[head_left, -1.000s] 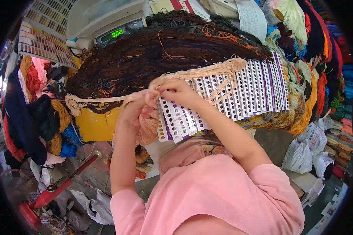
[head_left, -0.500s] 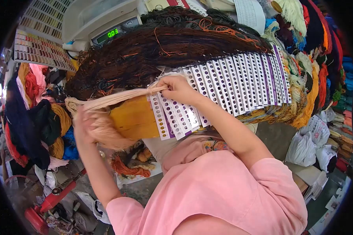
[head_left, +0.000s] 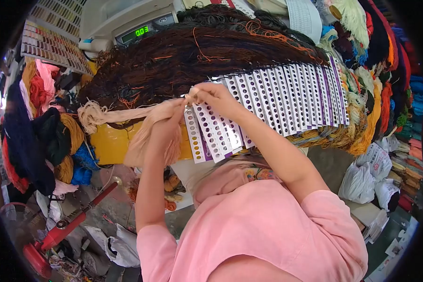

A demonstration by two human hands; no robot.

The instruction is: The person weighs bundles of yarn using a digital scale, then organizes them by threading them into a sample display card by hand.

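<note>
Above your chest, just in front of the fanned punched cards (head_left: 277, 101), you are pinching a strand of the peach yarn (head_left: 127, 113) with your right hand (head_left: 211, 98), thumb and forefinger pressed together on the thread at the upper left edge of the cards. Your left hand (head_left: 167, 123) is sitting just beside it, low and to the left, fingers curled tight around the loose hank of that same peach yarn, whose fringe is hanging down over your left wrist. From your left hand the yarn is running out to the left as a taut bundle and ending in a fuzzy knot near the yellow tub (head_left: 113, 143). Behind both hands a large heap of dark brown yarn (head_left: 188, 56) is lying on the tub, with the cards resting against its lower right side. Beyond it a scale (head_left: 127, 21) is showing green digits, and colour charts (head_left: 51, 37) are hanging at the upper left.
</note>
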